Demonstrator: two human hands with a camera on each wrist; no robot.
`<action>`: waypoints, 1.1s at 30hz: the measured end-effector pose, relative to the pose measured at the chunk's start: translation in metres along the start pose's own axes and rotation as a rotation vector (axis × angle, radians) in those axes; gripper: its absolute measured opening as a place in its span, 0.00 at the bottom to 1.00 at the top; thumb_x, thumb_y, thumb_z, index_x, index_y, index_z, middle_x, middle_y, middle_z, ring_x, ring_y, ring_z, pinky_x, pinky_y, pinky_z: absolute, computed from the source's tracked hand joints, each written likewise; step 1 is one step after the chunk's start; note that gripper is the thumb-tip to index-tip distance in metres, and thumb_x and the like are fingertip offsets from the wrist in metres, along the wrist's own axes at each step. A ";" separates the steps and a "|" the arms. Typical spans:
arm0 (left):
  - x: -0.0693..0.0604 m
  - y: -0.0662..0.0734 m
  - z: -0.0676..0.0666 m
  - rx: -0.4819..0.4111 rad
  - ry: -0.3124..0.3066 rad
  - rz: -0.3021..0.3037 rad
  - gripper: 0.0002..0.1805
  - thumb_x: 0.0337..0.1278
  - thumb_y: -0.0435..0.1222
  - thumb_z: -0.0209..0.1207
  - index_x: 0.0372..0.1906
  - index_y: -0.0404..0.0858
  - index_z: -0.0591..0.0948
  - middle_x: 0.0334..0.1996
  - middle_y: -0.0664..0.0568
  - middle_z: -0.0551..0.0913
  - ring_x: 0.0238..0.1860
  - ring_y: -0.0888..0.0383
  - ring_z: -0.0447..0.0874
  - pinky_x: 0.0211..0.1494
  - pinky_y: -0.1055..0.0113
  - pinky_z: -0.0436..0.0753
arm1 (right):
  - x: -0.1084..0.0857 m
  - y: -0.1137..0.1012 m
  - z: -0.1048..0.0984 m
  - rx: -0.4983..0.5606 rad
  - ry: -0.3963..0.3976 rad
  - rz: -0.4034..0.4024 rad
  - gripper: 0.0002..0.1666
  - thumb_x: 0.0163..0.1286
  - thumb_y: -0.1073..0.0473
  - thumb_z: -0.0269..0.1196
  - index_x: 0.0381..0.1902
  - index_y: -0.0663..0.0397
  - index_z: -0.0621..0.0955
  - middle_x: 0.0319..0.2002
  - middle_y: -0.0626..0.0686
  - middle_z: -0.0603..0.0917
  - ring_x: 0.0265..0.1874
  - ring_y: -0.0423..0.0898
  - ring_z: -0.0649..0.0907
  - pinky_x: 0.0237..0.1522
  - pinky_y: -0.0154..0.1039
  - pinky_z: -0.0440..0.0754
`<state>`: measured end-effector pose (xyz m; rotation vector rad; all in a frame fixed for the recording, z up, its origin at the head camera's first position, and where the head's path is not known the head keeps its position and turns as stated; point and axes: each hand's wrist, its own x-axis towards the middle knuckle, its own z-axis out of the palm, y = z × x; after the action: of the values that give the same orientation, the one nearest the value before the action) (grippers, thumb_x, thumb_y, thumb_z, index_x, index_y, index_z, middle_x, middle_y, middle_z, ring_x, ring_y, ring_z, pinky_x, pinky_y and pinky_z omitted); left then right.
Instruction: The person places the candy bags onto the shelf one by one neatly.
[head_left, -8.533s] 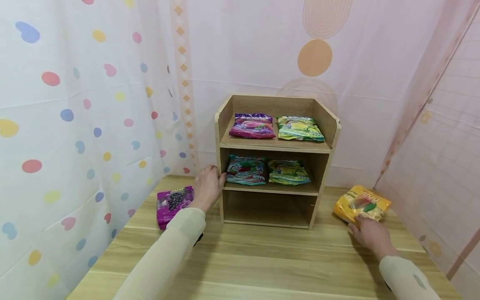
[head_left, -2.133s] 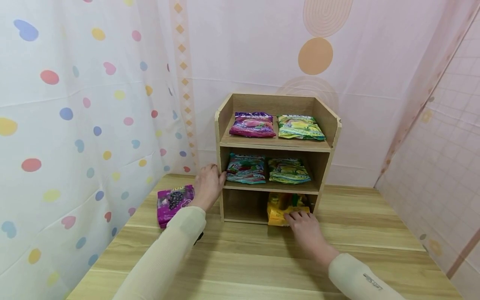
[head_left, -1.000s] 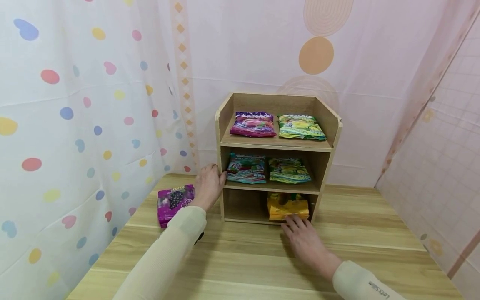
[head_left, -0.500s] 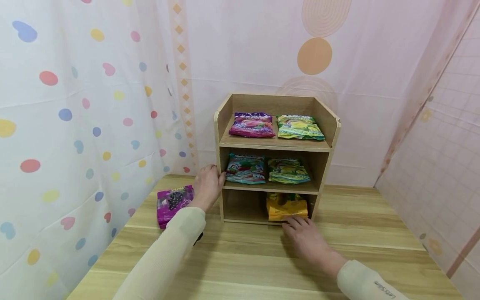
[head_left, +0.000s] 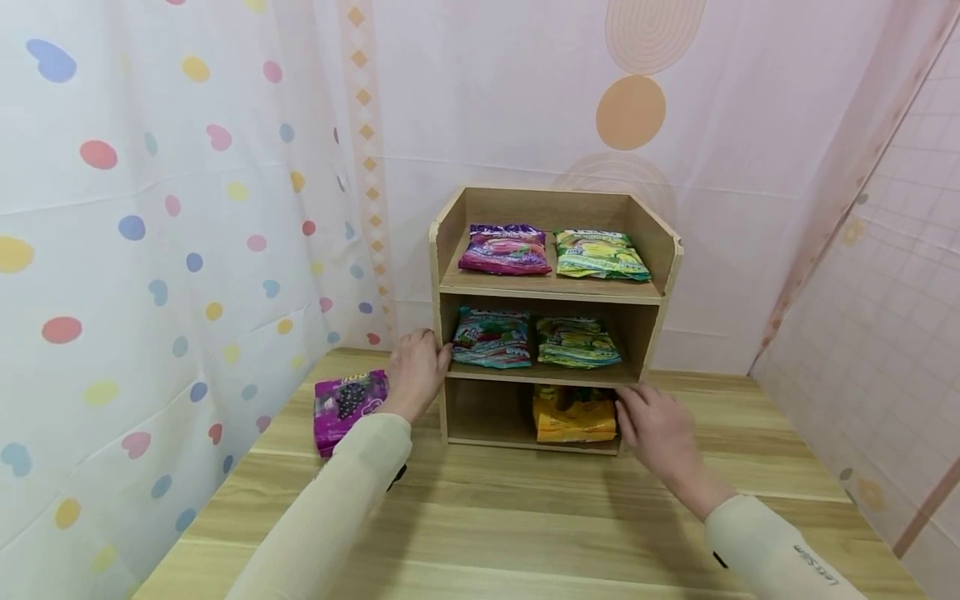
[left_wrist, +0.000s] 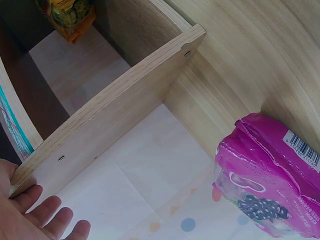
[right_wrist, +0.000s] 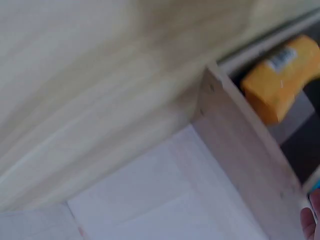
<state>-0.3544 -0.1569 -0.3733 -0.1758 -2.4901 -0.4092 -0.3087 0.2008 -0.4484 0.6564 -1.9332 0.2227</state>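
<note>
A small wooden shelf (head_left: 551, 295) with three levels stands on the table. My left hand (head_left: 416, 375) holds the front edge of its left side panel (left_wrist: 115, 105), thumb inside and fingers outside in the left wrist view. My right hand (head_left: 660, 429) is at the shelf's right side panel (right_wrist: 245, 150), fingers loosely bent by its front edge; that wrist view is blurred. A yellow bag (head_left: 576, 417) lies in the bottom level's right half, its folded end outward. A purple bag with a grape picture (head_left: 348, 410) lies on the table left of the shelf.
On the top level lie a purple-pink candy bag (head_left: 506, 250) and a yellow-green candy bag (head_left: 602, 255). The middle level holds a teal candy bag (head_left: 492, 337) and another yellow-green candy bag (head_left: 577, 342). Patterned curtains (head_left: 187, 208) hang close around the wooden table (head_left: 510, 525).
The yellow bag went from the table's right side into the bottom level, pushed in by my right hand. That hand then left the bag and moved right to the side panel. My left hand stayed.
</note>
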 end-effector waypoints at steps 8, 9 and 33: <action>0.000 0.000 0.000 0.005 0.000 -0.004 0.18 0.71 0.43 0.55 0.36 0.30 0.80 0.48 0.38 0.82 0.50 0.40 0.79 0.52 0.46 0.77 | 0.027 0.023 -0.017 -0.057 0.109 0.203 0.16 0.64 0.54 0.66 0.36 0.64 0.85 0.32 0.62 0.86 0.24 0.60 0.84 0.20 0.53 0.78; 0.000 0.000 0.000 0.007 0.002 -0.002 0.18 0.71 0.43 0.55 0.36 0.30 0.80 0.47 0.38 0.82 0.50 0.40 0.79 0.52 0.46 0.77 | 0.030 0.024 -0.019 -0.059 0.100 0.239 0.17 0.64 0.53 0.67 0.36 0.64 0.85 0.32 0.62 0.86 0.23 0.60 0.84 0.18 0.52 0.76; -0.002 -0.020 0.005 0.005 0.027 0.162 0.24 0.72 0.46 0.55 0.52 0.26 0.81 0.54 0.34 0.80 0.55 0.38 0.77 0.59 0.45 0.76 | 0.070 0.036 -0.013 0.169 -0.286 0.639 0.20 0.74 0.54 0.55 0.31 0.67 0.82 0.54 0.70 0.79 0.42 0.66 0.82 0.37 0.58 0.79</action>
<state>-0.3596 -0.1738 -0.3836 -0.3647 -2.4282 -0.3347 -0.3397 0.2125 -0.3759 0.1572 -2.3762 0.7277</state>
